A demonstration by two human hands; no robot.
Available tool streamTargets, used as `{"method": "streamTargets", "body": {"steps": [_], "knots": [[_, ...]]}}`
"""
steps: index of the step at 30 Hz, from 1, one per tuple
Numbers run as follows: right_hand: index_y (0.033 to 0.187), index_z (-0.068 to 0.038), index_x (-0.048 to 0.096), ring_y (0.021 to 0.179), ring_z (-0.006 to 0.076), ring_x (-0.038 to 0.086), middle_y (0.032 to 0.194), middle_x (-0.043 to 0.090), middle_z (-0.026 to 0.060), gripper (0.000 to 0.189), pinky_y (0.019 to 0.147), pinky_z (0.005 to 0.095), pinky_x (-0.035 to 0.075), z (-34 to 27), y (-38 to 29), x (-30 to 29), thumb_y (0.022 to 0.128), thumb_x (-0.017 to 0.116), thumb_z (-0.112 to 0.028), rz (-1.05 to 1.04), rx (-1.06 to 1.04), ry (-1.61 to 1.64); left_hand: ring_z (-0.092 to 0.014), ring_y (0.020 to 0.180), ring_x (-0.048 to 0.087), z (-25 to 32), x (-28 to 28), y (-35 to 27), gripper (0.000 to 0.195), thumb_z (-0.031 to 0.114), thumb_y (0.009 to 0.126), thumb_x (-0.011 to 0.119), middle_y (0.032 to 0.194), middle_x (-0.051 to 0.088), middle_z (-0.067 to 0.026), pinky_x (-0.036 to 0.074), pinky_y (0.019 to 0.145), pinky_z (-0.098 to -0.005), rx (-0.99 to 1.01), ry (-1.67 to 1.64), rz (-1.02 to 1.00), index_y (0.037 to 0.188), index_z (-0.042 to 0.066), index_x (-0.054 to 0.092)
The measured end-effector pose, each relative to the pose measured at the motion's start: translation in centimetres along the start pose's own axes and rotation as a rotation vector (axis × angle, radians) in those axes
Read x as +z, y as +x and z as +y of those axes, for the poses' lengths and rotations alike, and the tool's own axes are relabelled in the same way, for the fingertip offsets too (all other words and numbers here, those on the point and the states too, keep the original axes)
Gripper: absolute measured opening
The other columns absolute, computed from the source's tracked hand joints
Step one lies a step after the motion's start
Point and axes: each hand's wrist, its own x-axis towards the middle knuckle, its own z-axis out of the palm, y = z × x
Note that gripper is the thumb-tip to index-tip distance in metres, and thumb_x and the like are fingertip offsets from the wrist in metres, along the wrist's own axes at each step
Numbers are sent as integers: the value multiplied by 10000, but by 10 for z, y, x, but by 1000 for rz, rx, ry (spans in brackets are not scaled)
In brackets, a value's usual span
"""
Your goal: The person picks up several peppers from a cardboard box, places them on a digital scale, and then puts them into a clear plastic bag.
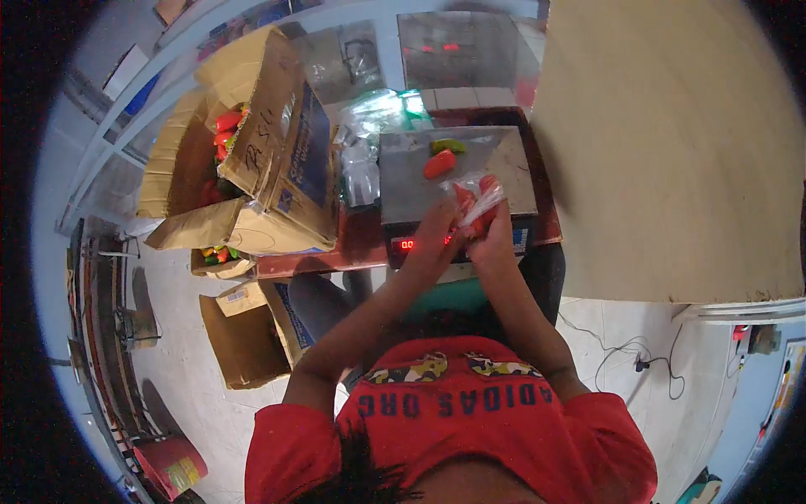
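Note:
Both of my hands are around a clear plastic bag [483, 205] with red peppers inside, held over the front of a digital scale [409, 195]. My left hand [442, 220] grips the bag's left side, and my right hand [494, 236] grips its right side. Just beyond the bag, a loose red pepper [439, 164] and a green pepper [448, 147] lie on the scale's metal plate. Red digits glow on the scale's front display [408, 244], partly covered by my left forearm.
A cardboard box [252, 170] of red and green peppers leans open at the table's left. Clear plastic bags [360, 173] lie between box and scale. Another open box [242, 340] stands on the floor. A large pale board [674, 151] rises at the right; cables [636, 359] trail beneath it.

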Motion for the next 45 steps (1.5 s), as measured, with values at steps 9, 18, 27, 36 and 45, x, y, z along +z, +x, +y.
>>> {"method": "streamTargets", "body": {"steps": [9,18,27,36,45], "knots": [[1372,-34,367,1197,275,485,1301,488,130,573,929,366,467,-5,-6,31,873,609,-182,3,-351,-576,-361,895,520,-51,42,31,168,141,921,520,959,493,-172,433,771,-408,-302,-110,314,1007,0,490],[1172,-49,555,1042,353,558,1128,574,206,325,846,412,468,-59,-8,35,860,583,-135,-327,-885,-2085,-238,937,584,-67,-30,80,264,231,916,562,974,567,-99,478,829,-392,-378,-293,249,1085,29,560],[989,-67,615,821,348,592,859,627,147,169,698,443,462,-59,5,91,853,588,-165,-678,-1032,-1882,-192,754,617,-26,-100,112,218,72,772,647,828,605,-112,467,665,-344,-226,218,52,974,38,574],[926,-85,624,847,335,600,869,636,122,142,751,461,468,-56,-27,109,822,583,-172,-745,-1107,-2032,-205,717,585,-18,-117,100,143,-7,768,608,794,609,-132,442,657,-325,-51,174,239,909,9,608],[899,-74,576,841,332,621,877,636,95,205,735,452,473,-61,-20,149,750,623,-206,-877,-1468,-1773,-54,654,462,-32,-93,87,109,81,836,608,694,539,7,368,561,-237,-158,-21,121,920,11,613]]}}
